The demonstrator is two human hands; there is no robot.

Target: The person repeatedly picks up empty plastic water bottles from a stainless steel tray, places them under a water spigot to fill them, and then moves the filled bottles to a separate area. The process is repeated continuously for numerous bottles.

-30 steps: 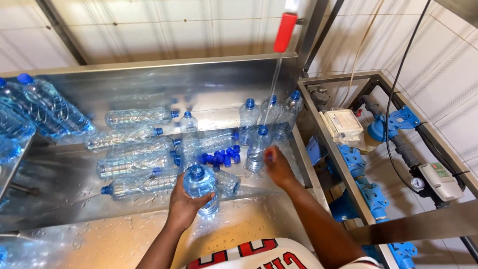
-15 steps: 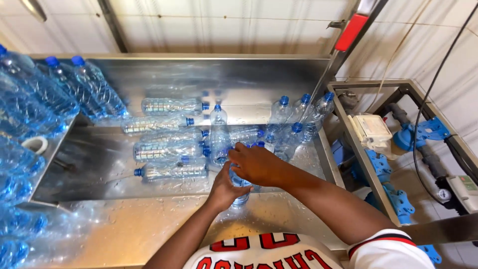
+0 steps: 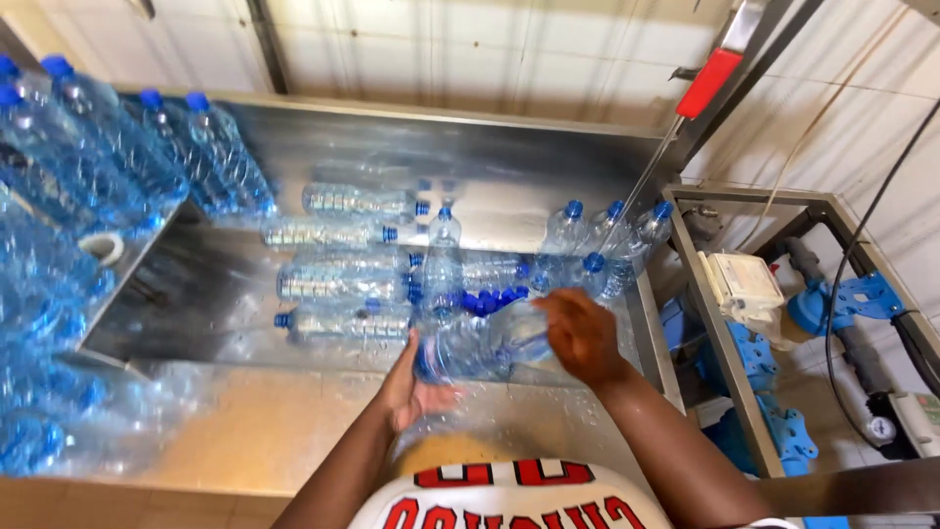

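Clear plastic bottle (image 3: 477, 345) sideways in both grips, left hand (image 3: 409, 387) beneath, right hand (image 3: 580, 338) over its end.

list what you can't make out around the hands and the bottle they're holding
- Bottle, head view: motion blur hides whether it is capped.
- Left hand: fingers hidden behind the bottle.
- Right hand: blurred, grip unclear.
- Loose blue caps: too small to count.
- Left bottle pile: cut by the frame edge.

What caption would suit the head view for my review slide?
Both hands, left hand and right hand, hold a clear plastic bottle sideways over a steel trough of blue-capped bottles.
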